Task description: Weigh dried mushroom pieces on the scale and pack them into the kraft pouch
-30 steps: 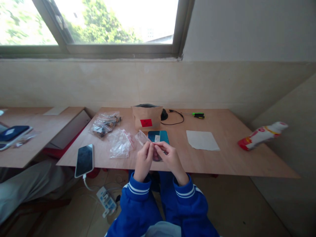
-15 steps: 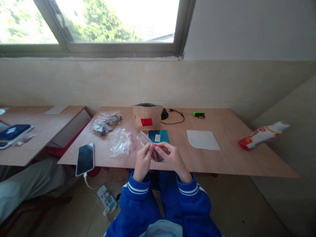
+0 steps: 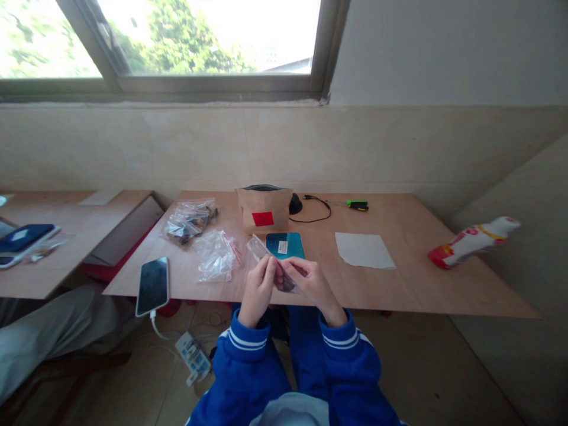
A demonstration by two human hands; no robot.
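Over the table's front edge, my left hand (image 3: 258, 288) and my right hand (image 3: 312, 285) pinch a clear plastic bag (image 3: 288, 285) between them. Small dark contents show in the bag's lower part, and its clear end sticks out to the upper left. Just behind my hands lies a teal case (image 3: 290, 244) with a white label. Left of them is a pile of clear bags (image 3: 217, 257) with red seal lines. Farther back left are filled zip bags (image 3: 189, 222).
A brown paper pouch (image 3: 270, 213), black cable (image 3: 329, 213) and screwdrivers (image 3: 357, 205) are at the back. White paper (image 3: 364, 250) and a bottle (image 3: 473, 242) lie right. A phone (image 3: 153, 286) overhangs the front left edge. At far left are a person's legs (image 3: 53, 331).
My right hand has shifted slightly right along the bag, and more of the bag's lower part shows between my hands. My left hand has barely moved.
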